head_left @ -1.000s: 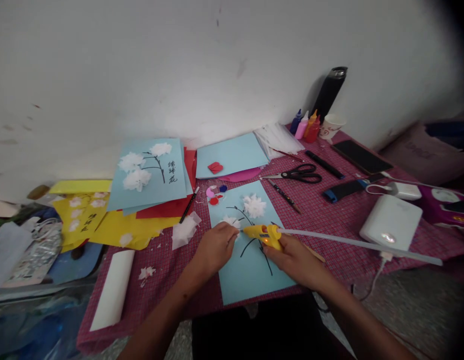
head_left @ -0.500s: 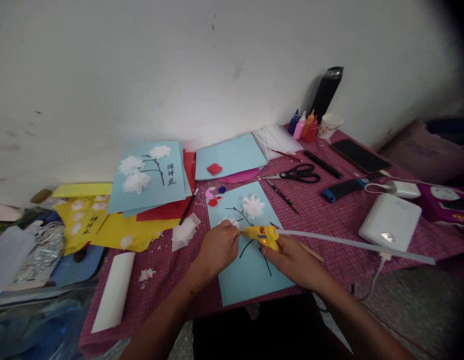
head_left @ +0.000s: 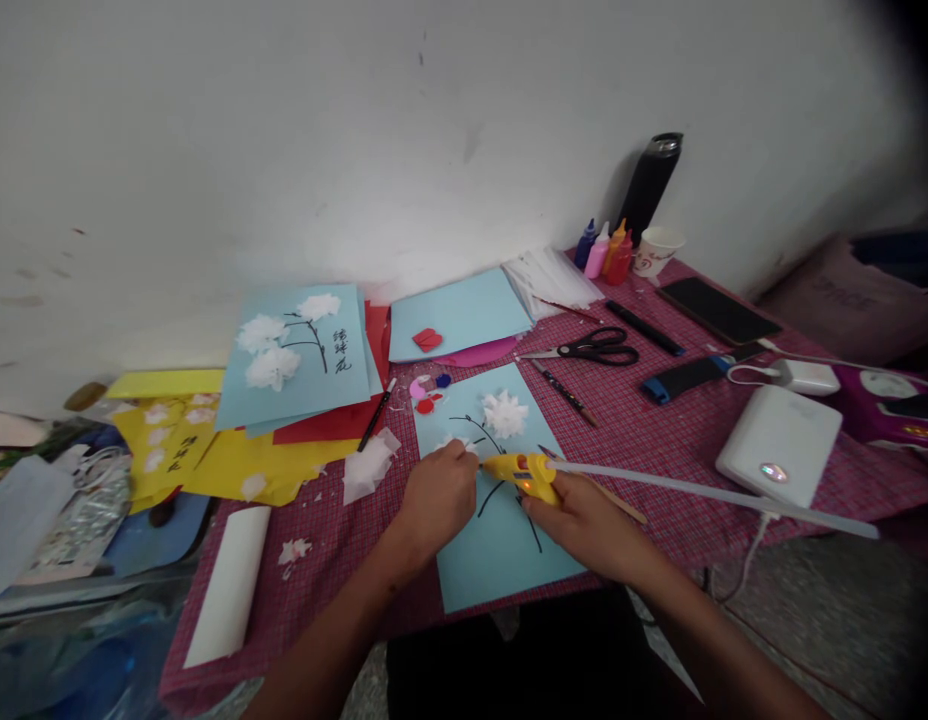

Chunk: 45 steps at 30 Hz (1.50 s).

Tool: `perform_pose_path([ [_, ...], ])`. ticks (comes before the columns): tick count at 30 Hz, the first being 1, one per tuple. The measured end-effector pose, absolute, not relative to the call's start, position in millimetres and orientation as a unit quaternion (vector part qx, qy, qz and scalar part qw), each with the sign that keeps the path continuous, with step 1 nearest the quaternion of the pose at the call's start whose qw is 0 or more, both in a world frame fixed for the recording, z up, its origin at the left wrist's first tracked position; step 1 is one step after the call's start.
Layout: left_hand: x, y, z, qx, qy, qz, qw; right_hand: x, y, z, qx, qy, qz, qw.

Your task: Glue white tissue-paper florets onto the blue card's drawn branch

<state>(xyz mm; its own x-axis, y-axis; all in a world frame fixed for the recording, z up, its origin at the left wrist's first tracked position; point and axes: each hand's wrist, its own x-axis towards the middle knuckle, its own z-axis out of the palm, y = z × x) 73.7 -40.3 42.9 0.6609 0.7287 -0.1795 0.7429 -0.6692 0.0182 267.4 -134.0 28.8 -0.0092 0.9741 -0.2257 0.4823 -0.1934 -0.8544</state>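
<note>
Looking from the head, we find little changed: our right hand (head_left: 584,520) still grips the glue gun (head_left: 528,477) over the blue card (head_left: 486,565), pointing at our curled left hand (head_left: 438,495), whose hold we can't make out; gluing apparently continues. Plain card runs to its six o'clock edge; scissors (head_left: 572,350) lie toward one.

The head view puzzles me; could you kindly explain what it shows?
No machine here: a person works bare-handed, filmed by a camera on their head, looking forward and down. The right hand holds a yellow glue gun, with a pale stick running from its back. The left hand is close to the gun's front; whatever it may hold is hidden. Beneath lies a light-blue sheet with a white paper flower and dark branch lines. On the checked tablecloth are scissors and a paper cup.
</note>
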Motion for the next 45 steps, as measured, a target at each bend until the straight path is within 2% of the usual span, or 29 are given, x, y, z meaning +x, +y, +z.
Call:
perform_pose_path([
  [4,74.5,-40.1,43.2,0.908,0.407,-0.087,0.042,272.3,-143.2,26.2,-0.648,-0.552,0.432,0.297],
  [16,73.9,-43.8,50.9,0.894,0.436,-0.055,0.086,320.0,-175.9,14.8,-0.622,-0.393,0.537,0.413],
  [24,58.1,-46.7,53.5,0.889,0.442,-0.010,0.119,335.1,-170.6,2.0,-0.582,-0.303,0.541,0.527],
  [36,58.2,-48.0,54.3,0.902,0.411,-0.042,0.122,335.7,-173.8,-4.0,-0.574,-0.306,0.548,0.525],
  [45,68.6,-47.7,50.9,0.914,0.396,-0.066,0.057,334.6,-174.2,-7.2,-0.577,-0.299,0.545,0.530],
])
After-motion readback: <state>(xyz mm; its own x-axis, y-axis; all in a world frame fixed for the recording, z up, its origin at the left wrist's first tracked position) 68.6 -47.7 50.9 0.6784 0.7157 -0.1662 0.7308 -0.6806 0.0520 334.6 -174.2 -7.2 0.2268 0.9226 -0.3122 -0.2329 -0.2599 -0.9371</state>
